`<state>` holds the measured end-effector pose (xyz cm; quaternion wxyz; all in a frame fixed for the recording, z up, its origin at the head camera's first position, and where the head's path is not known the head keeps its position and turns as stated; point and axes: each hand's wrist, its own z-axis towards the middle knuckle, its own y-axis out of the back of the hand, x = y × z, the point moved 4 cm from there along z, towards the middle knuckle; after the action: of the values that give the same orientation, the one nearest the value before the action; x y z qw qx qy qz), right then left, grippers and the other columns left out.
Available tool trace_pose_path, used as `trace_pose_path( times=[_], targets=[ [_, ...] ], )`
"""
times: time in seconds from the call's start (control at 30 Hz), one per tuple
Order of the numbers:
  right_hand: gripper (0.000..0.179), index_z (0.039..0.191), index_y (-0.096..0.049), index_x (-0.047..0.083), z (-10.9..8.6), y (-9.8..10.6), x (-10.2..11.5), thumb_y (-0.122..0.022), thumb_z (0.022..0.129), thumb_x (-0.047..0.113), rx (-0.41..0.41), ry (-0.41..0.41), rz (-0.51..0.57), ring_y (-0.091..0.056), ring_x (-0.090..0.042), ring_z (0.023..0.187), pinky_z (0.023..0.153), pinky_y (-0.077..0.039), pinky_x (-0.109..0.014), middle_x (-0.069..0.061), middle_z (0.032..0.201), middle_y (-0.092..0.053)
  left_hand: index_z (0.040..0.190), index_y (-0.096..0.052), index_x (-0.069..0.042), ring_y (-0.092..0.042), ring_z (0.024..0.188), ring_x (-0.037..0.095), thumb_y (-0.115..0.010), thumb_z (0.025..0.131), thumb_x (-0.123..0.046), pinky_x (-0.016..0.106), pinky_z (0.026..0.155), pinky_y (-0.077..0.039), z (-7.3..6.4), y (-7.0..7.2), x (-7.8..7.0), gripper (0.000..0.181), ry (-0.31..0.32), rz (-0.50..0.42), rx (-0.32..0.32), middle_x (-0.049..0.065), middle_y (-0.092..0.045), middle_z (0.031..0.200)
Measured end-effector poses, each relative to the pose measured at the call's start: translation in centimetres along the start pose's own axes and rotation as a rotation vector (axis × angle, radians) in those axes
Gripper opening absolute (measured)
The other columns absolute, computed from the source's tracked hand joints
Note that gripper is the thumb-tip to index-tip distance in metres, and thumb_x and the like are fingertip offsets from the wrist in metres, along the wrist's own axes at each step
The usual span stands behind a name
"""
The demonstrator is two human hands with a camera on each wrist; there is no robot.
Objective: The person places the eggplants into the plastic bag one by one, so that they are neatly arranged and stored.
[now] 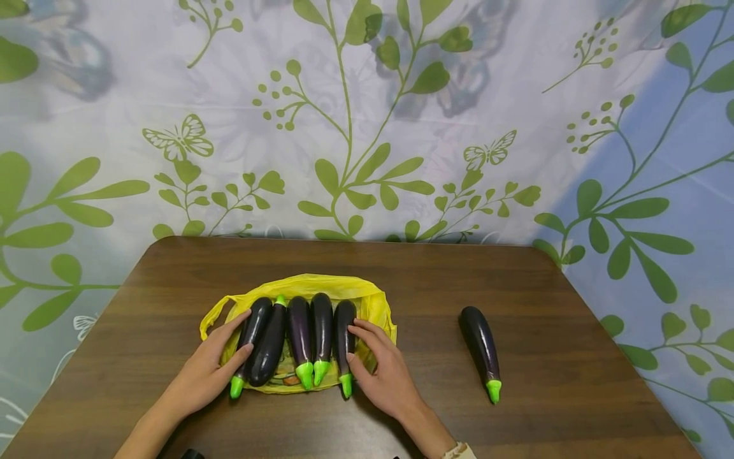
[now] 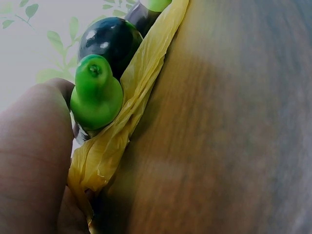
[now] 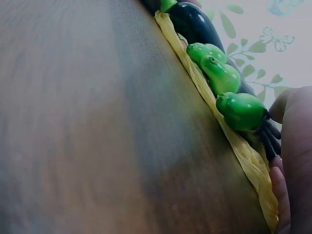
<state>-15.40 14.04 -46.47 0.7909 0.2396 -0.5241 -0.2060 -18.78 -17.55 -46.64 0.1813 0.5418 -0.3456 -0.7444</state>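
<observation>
Several glossy dark eggplants with bright green caps lie side by side on a flattened yellow plastic bag [image 1: 309, 284] in the head view. My left hand [image 1: 197, 376] rests against the leftmost eggplant [image 1: 250, 335], fingertips and thumb on its side. At the other end of the row, my right hand [image 1: 387, 379] touches the rightmost eggplant [image 1: 344, 335] in the same way. Between them lie more eggplants, one [image 1: 269, 344] with its cap pointing away. The left wrist view shows a green cap [image 2: 96, 92] beside my thumb; three caps cluster in the right wrist view, the nearest cap [image 3: 241, 111] by my right thumb.
A single eggplant [image 1: 480, 350] lies apart on the brown wooden table [image 1: 436, 274], right of the bag. A bag handle loop [image 1: 212, 319] spreads out at the left. Behind the table hangs a leaf-patterned cloth [image 1: 229, 95].
</observation>
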Motion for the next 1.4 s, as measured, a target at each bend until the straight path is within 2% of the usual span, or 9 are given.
trace_pose_path(
  times=[0.37,0.6,0.73,1.07,1.2,1.4],
  targets=[
    [0.046,0.14,-0.063,0.018,0.0,0.1,0.0,-0.075,0.095,0.02,-0.028,0.033,-0.01,-0.055,-0.017,0.136,0.108,-0.049,-0.048,0.004,0.148,-0.055,0.161,-0.035,-0.016,-0.041,0.142,0.048,-0.057,0.107,-0.035,0.069,0.105,-0.038,0.0,0.0,-0.3,0.061,-0.003,-0.003,0.005,0.022,-0.042,0.158],
    [0.044,0.138,-0.063,0.012,-0.2,0.6,-0.2,-0.073,0.095,0.013,-0.11,0.081,0.004,-0.06,-0.02,0.128,0.102,-0.054,-0.043,-0.006,0.144,-0.059,0.161,-0.036,-0.016,-0.041,0.142,0.048,-0.058,0.107,-0.035,0.071,0.106,-0.037,0.0,0.1,-0.3,0.061,-0.008,-0.001,0.001,0.022,-0.043,0.158],
    [0.044,0.137,-0.063,0.008,-0.4,1.1,-0.3,-0.073,0.095,0.011,-0.149,0.091,0.011,-0.061,-0.021,0.127,0.1,-0.056,-0.038,-0.008,0.143,-0.06,0.161,-0.036,-0.016,-0.041,0.142,0.048,-0.058,0.107,-0.034,0.07,0.106,-0.037,0.0,0.0,-0.3,0.061,-0.014,-0.003,-0.004,0.021,-0.043,0.158],
    [0.043,0.134,-0.065,0.007,-0.7,2.8,-1.1,-0.075,0.093,0.005,-0.249,0.118,-0.056,-0.063,-0.018,0.123,0.097,-0.057,-0.041,0.004,0.14,-0.06,0.161,-0.036,-0.016,-0.041,0.142,0.048,-0.058,0.107,-0.034,0.07,0.105,-0.037,-0.1,0.0,-0.1,0.061,-0.015,-0.004,-0.006,0.021,-0.043,0.158],
    [0.043,0.133,-0.066,0.009,-0.7,3.5,-1.3,-0.075,0.092,0.004,-0.285,0.149,-0.096,-0.065,-0.019,0.121,0.097,-0.056,-0.034,0.002,0.138,-0.062,0.161,-0.037,-0.017,-0.04,0.142,0.049,-0.058,0.107,-0.035,0.071,0.105,-0.037,-0.1,0.0,0.0,0.061,-0.01,-0.004,-0.004,0.021,-0.043,0.158],
    [0.043,0.133,-0.066,0.011,-0.7,4.5,-1.6,-0.075,0.092,0.003,-0.323,0.164,-0.133,-0.065,-0.022,0.121,0.105,-0.047,-0.02,-0.003,0.137,-0.063,0.16,-0.037,-0.016,-0.04,0.142,0.049,-0.058,0.107,-0.033,0.071,0.105,-0.037,-0.1,0.0,-0.1,0.06,-0.018,-0.007,-0.01,0.021,-0.043,0.158]
  ],
)
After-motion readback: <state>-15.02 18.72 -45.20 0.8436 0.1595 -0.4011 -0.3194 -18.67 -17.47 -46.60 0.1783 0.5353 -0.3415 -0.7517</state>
